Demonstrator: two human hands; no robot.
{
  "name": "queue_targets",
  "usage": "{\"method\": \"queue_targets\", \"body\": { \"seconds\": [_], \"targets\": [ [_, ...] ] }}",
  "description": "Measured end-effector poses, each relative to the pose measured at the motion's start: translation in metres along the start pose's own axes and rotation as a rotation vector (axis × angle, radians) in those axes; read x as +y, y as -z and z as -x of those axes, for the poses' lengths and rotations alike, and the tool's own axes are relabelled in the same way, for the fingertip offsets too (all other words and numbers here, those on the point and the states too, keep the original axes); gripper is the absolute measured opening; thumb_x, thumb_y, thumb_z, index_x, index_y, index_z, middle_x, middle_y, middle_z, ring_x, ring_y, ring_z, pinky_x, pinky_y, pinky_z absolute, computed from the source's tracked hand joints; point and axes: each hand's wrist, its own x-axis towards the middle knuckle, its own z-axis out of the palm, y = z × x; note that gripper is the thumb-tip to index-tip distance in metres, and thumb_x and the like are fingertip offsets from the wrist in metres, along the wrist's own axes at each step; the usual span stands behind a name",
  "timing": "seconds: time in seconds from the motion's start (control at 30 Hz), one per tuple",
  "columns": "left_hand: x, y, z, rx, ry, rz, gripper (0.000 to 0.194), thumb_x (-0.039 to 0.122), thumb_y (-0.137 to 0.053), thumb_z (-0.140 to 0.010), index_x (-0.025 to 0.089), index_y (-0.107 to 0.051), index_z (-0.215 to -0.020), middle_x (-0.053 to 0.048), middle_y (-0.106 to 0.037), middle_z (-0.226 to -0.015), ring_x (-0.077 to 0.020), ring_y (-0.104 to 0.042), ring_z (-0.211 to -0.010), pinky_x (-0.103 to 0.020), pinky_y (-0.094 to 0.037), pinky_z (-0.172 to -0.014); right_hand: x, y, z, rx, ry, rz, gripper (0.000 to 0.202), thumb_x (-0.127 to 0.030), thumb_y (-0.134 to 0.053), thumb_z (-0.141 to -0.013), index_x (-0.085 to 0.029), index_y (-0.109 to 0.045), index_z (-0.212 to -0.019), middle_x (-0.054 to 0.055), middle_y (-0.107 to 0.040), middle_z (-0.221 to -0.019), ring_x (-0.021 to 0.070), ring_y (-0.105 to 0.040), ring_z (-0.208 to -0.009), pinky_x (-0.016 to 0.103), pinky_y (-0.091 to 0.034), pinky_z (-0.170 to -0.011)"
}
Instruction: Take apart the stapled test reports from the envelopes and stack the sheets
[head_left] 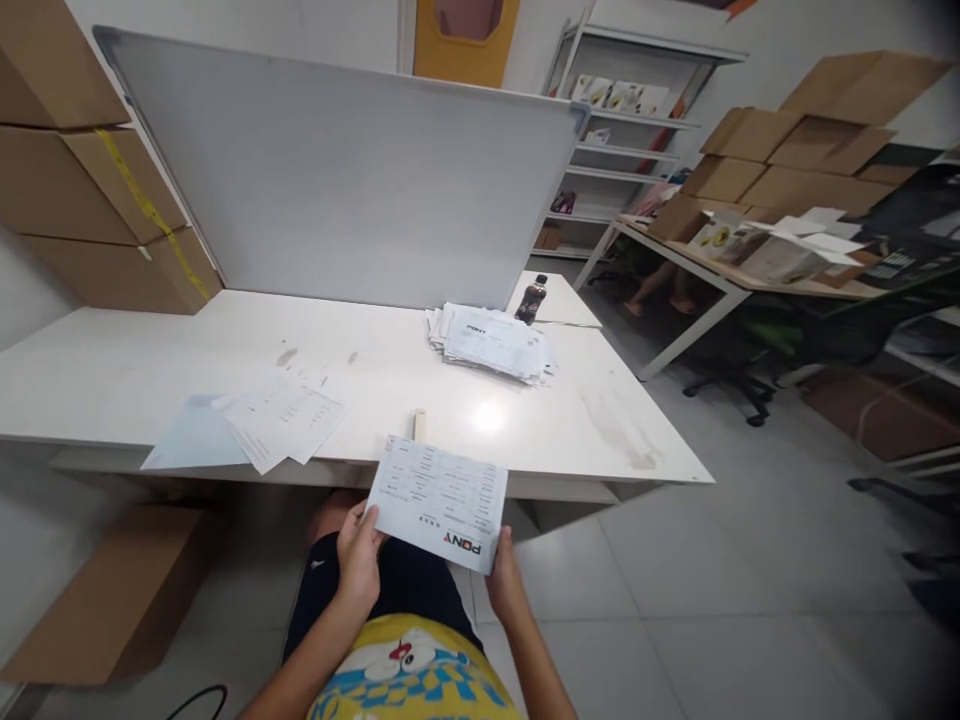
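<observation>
A white printed sheet (442, 502) marked PONY, its lettering upside down to me, is held over my lap at the table's front edge. My left hand (360, 550) pinches its left side, thumb on top. At the right corner my right hand (505, 575) grips the same sheet. Just beyond it a small cream-coloured object (420, 425) lies on the white table (390, 350). Loose papers (281, 418) are spread at the left near the front edge, partly over a light blue sheet (199, 435). A thick pile of papers (491, 342) sits further back.
Behind the table top stands a whiteboard (352, 180). A dark bottle (531, 300) is beside the pile. Cardboard boxes (112, 220) are stacked at the left, with another box (120, 590) on the floor. Part of a person's legs (660, 285) shows under the far desk (675, 255).
</observation>
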Motion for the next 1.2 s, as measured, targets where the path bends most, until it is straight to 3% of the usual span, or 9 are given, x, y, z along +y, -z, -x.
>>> {"method": "queue_targets", "body": {
  "seconds": [0.1, 0.2, 0.43, 0.6, 0.87, 0.93, 1.07, 1.13, 1.2],
  "targets": [
    [-0.013, 0.001, 0.011, -0.123, 0.06, -0.139, 0.037, 0.033, -0.079, -0.063, 0.017, -0.061, -0.091, -0.005, -0.071, -0.089, -0.0195, -0.068, -0.082, -0.025, -0.052, -0.067, -0.002, 0.029, -0.006, 0.035, -0.093, 0.086, 0.068, -0.07, -0.068, -0.059, -0.014, -0.071, -0.096, 0.016, -0.071, -0.104, 0.0343, -0.065, -0.098, 0.045, -0.052, -0.085],
    [-0.019, -0.001, 0.017, -0.22, 0.137, -0.16, 0.039, 0.032, -0.077, -0.065, 0.018, -0.06, -0.097, -0.007, -0.07, -0.097, -0.0218, -0.067, -0.089, -0.027, -0.052, -0.07, -0.007, 0.042, -0.015, 0.038, -0.05, 0.137, 0.061, -0.064, -0.071, -0.062, -0.014, -0.072, -0.098, 0.015, -0.071, -0.107, 0.0346, -0.064, -0.102, 0.047, -0.05, -0.089],
    [-0.02, 0.007, 0.013, -0.281, 0.201, -0.144, 0.037, 0.031, -0.075, -0.069, 0.016, -0.062, -0.1, -0.009, -0.07, -0.101, -0.0205, -0.067, -0.084, -0.028, -0.053, -0.069, -0.018, 0.041, -0.032, -0.006, 0.04, 0.22, 0.058, -0.063, -0.07, -0.063, -0.015, -0.071, -0.095, 0.014, -0.071, -0.105, 0.0346, -0.064, -0.102, 0.048, -0.049, -0.09],
    [-0.018, 0.017, 0.009, -0.237, 0.215, -0.142, 0.037, 0.032, -0.078, -0.066, 0.016, -0.064, -0.097, -0.008, -0.072, -0.094, -0.0178, -0.067, -0.074, -0.026, -0.053, -0.063, -0.025, 0.044, -0.037, -0.116, -0.055, 0.158, 0.055, -0.057, -0.073, -0.063, -0.015, -0.069, -0.098, 0.014, -0.071, -0.106, 0.0339, -0.065, -0.099, 0.047, -0.05, -0.087],
    [-0.013, 0.004, 0.014, -0.251, 0.272, -0.057, 0.035, 0.026, -0.081, -0.065, 0.012, -0.064, -0.093, -0.012, -0.072, -0.09, -0.0223, -0.07, -0.078, -0.032, -0.057, -0.068, -0.026, 0.031, -0.043, -0.108, -0.075, 0.108, 0.052, -0.053, -0.069, -0.07, -0.014, -0.066, -0.104, 0.013, -0.071, -0.106, 0.031, -0.066, -0.095, 0.044, -0.05, -0.086],
    [-0.014, 0.0, 0.013, -0.267, 0.31, -0.067, 0.032, 0.026, -0.079, -0.068, 0.012, -0.063, -0.091, -0.014, -0.072, -0.093, -0.0243, -0.07, -0.079, -0.032, -0.057, -0.067, -0.032, 0.031, -0.047, -0.031, 0.015, 0.259, 0.051, -0.054, -0.063, -0.073, -0.014, -0.066, -0.104, 0.013, -0.071, -0.103, 0.0308, -0.065, -0.094, 0.042, -0.051, -0.082],
    [-0.018, -0.004, 0.011, -0.256, 0.333, -0.065, 0.022, 0.022, -0.075, -0.073, 0.011, -0.064, -0.089, -0.014, -0.072, -0.094, -0.0234, -0.07, -0.083, -0.034, -0.057, -0.076, -0.06, 0.023, -0.051, 0.352, 0.411, 0.807, 0.045, -0.039, -0.044, -0.087, -0.012, -0.061, -0.117, 0.017, -0.065, -0.108, 0.0305, -0.061, -0.097, 0.045, -0.05, -0.081],
    [-0.021, -0.006, 0.012, -0.23, 0.359, -0.056, 0.019, 0.02, -0.074, -0.074, 0.011, -0.065, -0.088, -0.013, -0.072, -0.092, -0.0221, -0.07, -0.083, -0.035, -0.057, -0.081, -0.074, 0.006, -0.052, 0.301, 0.616, 0.99, 0.044, -0.023, -0.035, -0.088, -0.012, -0.055, -0.125, 0.018, -0.061, -0.116, 0.0292, -0.059, -0.104, 0.045, -0.049, -0.085],
    [-0.025, -0.009, 0.014, -0.21, 0.4, -0.039, 0.017, 0.017, -0.073, -0.074, 0.011, -0.065, -0.087, -0.012, -0.072, -0.091, -0.0213, -0.07, -0.082, -0.038, -0.055, -0.085, -0.081, -0.018, -0.055, 0.031, 0.792, 1.107, 0.054, -0.007, -0.033, -0.082, -0.013, -0.049, -0.133, 0.016, -0.056, -0.129, 0.0263, -0.052, -0.118, 0.044, -0.045, -0.096]
  ]
}}
